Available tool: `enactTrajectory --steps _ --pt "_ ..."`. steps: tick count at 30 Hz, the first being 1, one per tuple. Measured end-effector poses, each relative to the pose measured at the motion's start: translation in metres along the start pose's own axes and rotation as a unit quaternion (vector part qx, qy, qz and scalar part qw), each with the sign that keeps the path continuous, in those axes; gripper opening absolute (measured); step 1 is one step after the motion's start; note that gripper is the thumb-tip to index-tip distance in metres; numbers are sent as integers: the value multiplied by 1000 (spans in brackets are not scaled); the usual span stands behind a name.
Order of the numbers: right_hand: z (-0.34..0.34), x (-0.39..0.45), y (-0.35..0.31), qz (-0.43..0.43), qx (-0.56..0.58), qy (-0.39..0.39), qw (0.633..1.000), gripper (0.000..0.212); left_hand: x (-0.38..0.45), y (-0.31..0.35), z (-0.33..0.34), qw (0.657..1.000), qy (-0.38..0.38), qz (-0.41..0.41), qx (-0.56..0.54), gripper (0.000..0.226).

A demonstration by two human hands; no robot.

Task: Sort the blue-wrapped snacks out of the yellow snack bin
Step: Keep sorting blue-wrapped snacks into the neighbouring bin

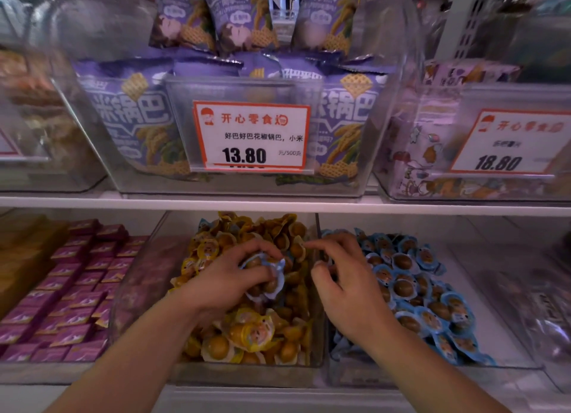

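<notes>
A clear bin [312,364] on the lower shelf holds a heap of yellow-wrapped snacks [250,335]. My left hand [225,276] is down in this heap and grips a small bunch of blue-wrapped snacks [272,272] in its curled fingers. My right hand [343,276] hovers at the wall between this bin and the bin to its right, which is full of blue-wrapped snacks [414,292]. Its fingers are loosely curled, thumb and forefinger apart, with nothing visible between them.
A bin of purple boxed snacks [77,289] sits to the left. The white shelf edge [278,204] runs just above the bins, with clear bins of purple snack bags [133,113] and price tags [251,134] on the upper shelf.
</notes>
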State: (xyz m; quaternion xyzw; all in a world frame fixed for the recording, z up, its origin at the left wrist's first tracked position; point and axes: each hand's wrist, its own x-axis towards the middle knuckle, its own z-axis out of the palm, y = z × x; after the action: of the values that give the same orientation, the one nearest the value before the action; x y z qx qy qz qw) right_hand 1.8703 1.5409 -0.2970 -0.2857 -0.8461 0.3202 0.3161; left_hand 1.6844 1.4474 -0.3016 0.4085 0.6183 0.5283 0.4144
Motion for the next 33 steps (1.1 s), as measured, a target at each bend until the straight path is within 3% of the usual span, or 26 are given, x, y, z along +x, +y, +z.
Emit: enactTrajectory --steps 4,6,8,13,15,17,19,21,24,28,30,33 --pt "-2 -1 -17 -48 -58 74 994 33 -27 7 -23 981 48 -9 -187 27" --pt "2 -2 -35 -87 -22 104 991 33 -43 9 -28 969 52 12 -241 24" --pt "15 -3 -53 -88 38 65 993 32 -54 8 -28 955 72 14 -288 26" --pt "66 -5 -76 26 136 -179 974 49 -62 6 -26 928 133 -22 -348 37" --pt "77 -2 -73 49 127 -169 976 56 -63 5 -30 933 145 -40 -327 35" --pt "79 4 -69 98 166 -131 972 32 -64 5 -35 932 136 -62 -330 34" --pt "78 9 -66 188 278 -99 937 12 -64 6 -41 925 113 -79 -354 35" --pt "77 12 -64 280 403 -55 870 13 -63 6 -46 919 103 -85 -371 38" --pt "77 12 -67 348 464 -44 813 18 -61 5 -49 918 96 -83 -377 35" --pt "86 8 -75 342 508 -143 777 36 -60 6 -38 946 89 -59 -306 24" --pt "89 9 -76 310 494 -138 800 31 -60 5 -34 978 106 3 -177 24" --pt "87 10 -76 265 448 -108 847 21 -63 4 -33 992 85 89 -20 40"
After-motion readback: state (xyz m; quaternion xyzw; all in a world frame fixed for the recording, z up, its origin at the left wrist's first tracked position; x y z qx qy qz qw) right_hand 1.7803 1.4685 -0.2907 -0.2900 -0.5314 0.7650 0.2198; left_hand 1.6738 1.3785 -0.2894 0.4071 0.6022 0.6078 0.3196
